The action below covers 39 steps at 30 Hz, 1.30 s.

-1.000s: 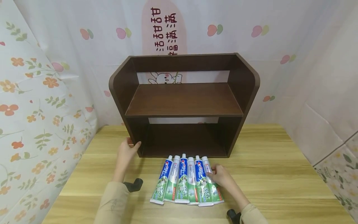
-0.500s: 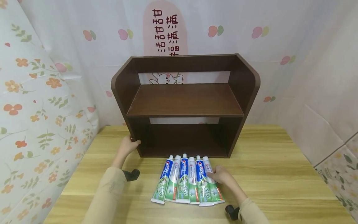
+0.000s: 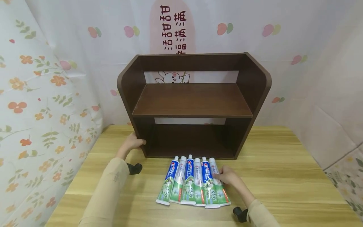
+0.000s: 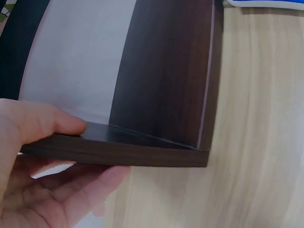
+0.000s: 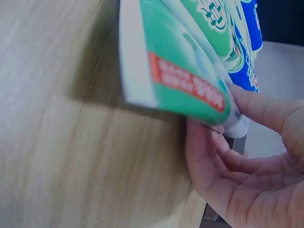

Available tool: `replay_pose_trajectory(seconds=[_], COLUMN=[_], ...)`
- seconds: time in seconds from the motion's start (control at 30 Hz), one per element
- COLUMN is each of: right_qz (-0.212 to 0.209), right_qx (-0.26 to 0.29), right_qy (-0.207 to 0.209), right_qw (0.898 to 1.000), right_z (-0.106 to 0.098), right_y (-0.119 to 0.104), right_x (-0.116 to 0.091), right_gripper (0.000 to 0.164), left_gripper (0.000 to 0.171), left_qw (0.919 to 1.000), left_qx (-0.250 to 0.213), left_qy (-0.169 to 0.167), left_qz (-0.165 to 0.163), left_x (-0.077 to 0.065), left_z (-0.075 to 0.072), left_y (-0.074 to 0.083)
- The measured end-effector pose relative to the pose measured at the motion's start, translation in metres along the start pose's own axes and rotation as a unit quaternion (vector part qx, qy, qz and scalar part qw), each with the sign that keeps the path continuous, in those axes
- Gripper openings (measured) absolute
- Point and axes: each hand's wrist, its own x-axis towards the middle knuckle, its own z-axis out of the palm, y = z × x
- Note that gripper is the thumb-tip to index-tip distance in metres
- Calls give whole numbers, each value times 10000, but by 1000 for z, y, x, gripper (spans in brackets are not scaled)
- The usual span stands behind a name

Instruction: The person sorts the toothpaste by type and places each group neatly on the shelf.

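Observation:
A dark brown two-tier shelf (image 3: 193,100) stands on the table. My left hand (image 3: 132,143) grips its left side panel (image 4: 142,153) low down, thumb on the inner face and fingers on the outer. Before the shelf, several toothpaste tubes lie side by side in a fan, caps toward the shelf; blue-and-green tubes (image 3: 189,179) alternate with white-and-green ones (image 3: 198,183). My right hand (image 3: 229,176) pinches the rightmost white-and-green toothpaste tube (image 3: 222,191) between thumb and fingers. In the right wrist view, that tube's flat end (image 5: 137,57) points away from the hand.
The wood-grain table (image 3: 272,179) extends to both sides of the shelf. A patterned cloth (image 3: 204,34) hangs behind, and a flowered cloth (image 3: 56,126) borders the left. Black wrist mounts (image 3: 240,214) sit at both wrists.
The head view has shifted slightly, so the scene sits a little further right. My left hand has settled further around the shelf's side panel. My right hand stays at the rightmost tube.

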Motion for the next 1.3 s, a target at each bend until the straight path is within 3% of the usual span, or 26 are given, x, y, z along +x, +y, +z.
replay_pose_trajectory(seconds=[0.2,0.4,0.6,0.93,1.3], right_qz=[-221,-354,-299,-254,-110], right_qx=[55,243,874,1148,2008], right_qy=[23,-103,-287,-238,-673], right_qw=[9997,9990,9953,9928,9772], right_z=[-7,-8,-4,-1,16], right_y=[0,-6,-26,-57,-91], right_x=[1,8,21,46,72], right_gripper=[22,22,28,45,47], left_gripper=[60,63,68,60,60], left_qw=[9997,9997,9998,9999,9999], left_qx=[-49,-81,-149,114,112], left_qy=[-203,-172,-139,-71,26], left_qz=[-103,-146,-90,-70,71], left_x=[-1,-8,-10,0,0], left_z=[-5,-9,-5,2,0], left_y=[7,6,3,5,0])
